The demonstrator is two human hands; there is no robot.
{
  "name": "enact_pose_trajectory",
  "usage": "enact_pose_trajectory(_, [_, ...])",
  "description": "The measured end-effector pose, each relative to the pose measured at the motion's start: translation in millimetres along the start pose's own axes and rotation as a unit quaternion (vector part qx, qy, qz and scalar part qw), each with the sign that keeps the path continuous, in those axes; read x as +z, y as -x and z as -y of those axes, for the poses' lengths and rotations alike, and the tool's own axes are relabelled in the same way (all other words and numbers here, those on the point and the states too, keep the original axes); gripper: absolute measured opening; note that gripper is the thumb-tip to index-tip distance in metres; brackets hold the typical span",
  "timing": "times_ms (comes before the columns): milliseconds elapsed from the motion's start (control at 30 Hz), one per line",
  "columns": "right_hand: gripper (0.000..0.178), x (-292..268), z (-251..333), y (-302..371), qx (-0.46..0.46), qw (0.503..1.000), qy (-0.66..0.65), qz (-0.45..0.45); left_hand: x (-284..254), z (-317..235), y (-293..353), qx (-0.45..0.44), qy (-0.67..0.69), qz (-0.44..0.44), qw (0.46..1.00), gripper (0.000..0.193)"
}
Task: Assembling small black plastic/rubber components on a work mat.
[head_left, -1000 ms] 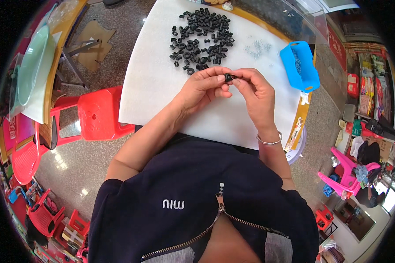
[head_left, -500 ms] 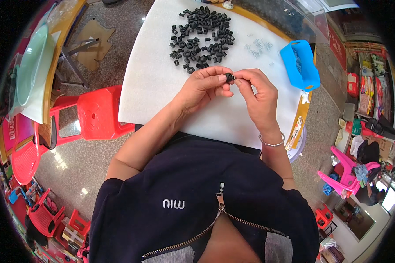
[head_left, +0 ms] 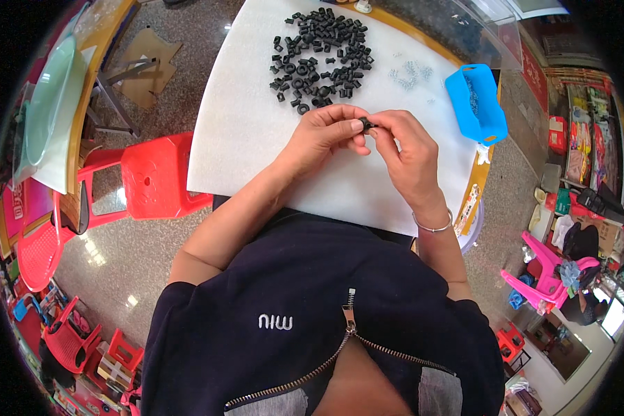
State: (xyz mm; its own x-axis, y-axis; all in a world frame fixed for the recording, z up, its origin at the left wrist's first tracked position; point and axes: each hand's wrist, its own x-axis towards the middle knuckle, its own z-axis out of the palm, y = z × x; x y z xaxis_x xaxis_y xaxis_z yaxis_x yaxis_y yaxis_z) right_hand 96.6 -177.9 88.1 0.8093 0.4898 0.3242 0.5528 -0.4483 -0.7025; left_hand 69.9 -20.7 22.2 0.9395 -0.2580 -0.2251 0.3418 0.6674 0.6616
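Above the near part of the white-covered table (head_left: 249,163), my two hands meet fingertip to fingertip. My left hand (head_left: 326,135) pinches a small black round part (head_left: 365,124) between thumb and forefinger. The thumb and forefinger of my right hand (head_left: 410,145) are pressed together at the right side of that part. What the right fingers hold is too small and too covered to name. Just beyond my hands lies a loose pile of similar black parts (head_left: 336,31), some ring-shaped and some short and spool-like.
To the right of the pile lie several tiny clear pieces (head_left: 410,74). A blue plastic basket (head_left: 494,114) with more small pieces inside stands at the table's right edge. A red stool (head_left: 152,180) is left of the table; a pink stool (head_left: 549,274) is farther right.
The black part has turned slightly in my left fingers. My right fingertips have closed in on it, covering the thin bit that showed between the hands.
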Motion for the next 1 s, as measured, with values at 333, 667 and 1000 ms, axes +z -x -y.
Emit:
enact_pose_trajectory(333, [0.018, -3.3, -6.7, 1.3, -0.031, 0.999, 0.009, 0.020, -1.5, 2.1, -0.8, 0.002, -0.013, -0.004, 1.000, 0.022])
enact_pose_trajectory(667, [0.016, -2.2, -8.2, 0.1, -0.061, 0.997, 0.038, 0.026, -0.8, 4.5, -0.3, 0.027, -0.074, -0.017, 0.997, 0.020])
enact_pose_trajectory(1000, [0.017, 7.5, -24.7, 5.5, -0.092, 0.995, 0.046, 0.011, 3.5, 2.2, -1.5, 0.011, -0.095, 0.003, 0.995, 0.028])
